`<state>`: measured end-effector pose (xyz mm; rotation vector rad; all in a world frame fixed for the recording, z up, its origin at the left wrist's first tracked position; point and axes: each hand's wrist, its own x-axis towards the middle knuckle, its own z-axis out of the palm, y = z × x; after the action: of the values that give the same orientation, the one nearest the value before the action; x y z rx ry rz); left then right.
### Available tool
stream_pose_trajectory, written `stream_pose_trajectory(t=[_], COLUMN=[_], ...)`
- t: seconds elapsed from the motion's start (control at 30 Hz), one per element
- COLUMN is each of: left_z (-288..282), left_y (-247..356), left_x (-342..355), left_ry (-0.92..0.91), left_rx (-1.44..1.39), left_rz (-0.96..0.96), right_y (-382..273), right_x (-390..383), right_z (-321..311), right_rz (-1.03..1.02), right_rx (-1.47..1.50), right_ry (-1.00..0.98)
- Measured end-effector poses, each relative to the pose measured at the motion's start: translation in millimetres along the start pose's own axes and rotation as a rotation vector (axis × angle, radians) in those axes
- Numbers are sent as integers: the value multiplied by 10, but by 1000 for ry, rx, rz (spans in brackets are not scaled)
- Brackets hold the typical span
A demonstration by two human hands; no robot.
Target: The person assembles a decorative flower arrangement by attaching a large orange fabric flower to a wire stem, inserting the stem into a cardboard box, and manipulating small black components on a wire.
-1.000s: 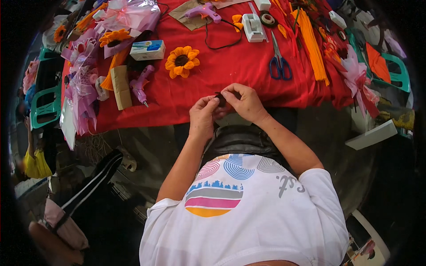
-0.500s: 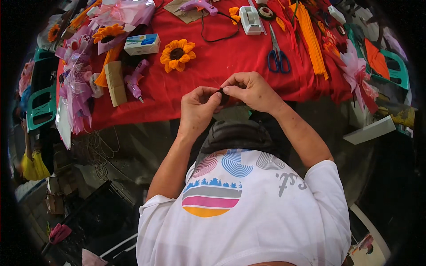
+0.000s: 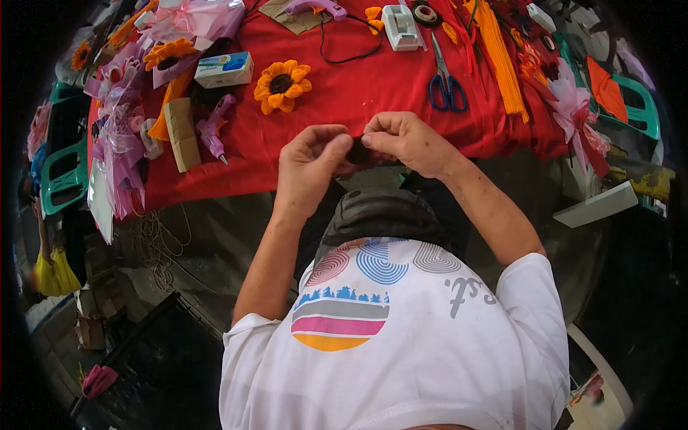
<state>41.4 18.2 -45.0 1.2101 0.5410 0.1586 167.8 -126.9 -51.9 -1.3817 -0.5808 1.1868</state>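
A small dark piece (image 3: 357, 150), brown or black, is held between my two hands just off the table's near edge; its exact kind cannot be made out. My left hand (image 3: 313, 158) has its fingers curled and its thumb pressed against the piece's left side. At the other side, my right hand (image 3: 407, 143) pinches with thumb and forefinger. Beyond them on the red cloth lies an orange fuzzy sunflower (image 3: 282, 87) with a dark brown centre. Blue-handled scissors (image 3: 447, 93) rest to the right, points away from me.
Left on the red tablecloth (image 3: 236, 168) are a purple glue gun (image 3: 213, 132), a folded brown paper strip (image 3: 182, 136), a small box (image 3: 223, 70) and wrapped bouquets. At the back are another glue gun (image 3: 315, 7) and a white tape dispenser (image 3: 400, 29). Orange fuzzy stems (image 3: 498, 64) lie right.
My hands have moved slightly apart, the left one shifting left. More of the dark piece now shows between them. The table items appear shifted a little with the view.
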Motion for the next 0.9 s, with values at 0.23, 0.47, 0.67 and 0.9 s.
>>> stream_pose_trajectory(t=[0.23,0.47,0.67,0.9], left_z=[-69,34,102,133], left_y=[-106,-146,-116,-106], left_x=[-109,-136,-142,-121], left_ry=[-84,-23,12,27], left_rx=[-102,-22,117,-44], left_rz=[-138,-61,7,-70], right_y=[-46,-48,-53,-32], right_x=[-26,-62,-85,-80], right_z=[75,71,95,124], right_rz=[-87,-83,-35,-84], right_rx=[97,131,197,130], right_ry=[152,128,110,175])
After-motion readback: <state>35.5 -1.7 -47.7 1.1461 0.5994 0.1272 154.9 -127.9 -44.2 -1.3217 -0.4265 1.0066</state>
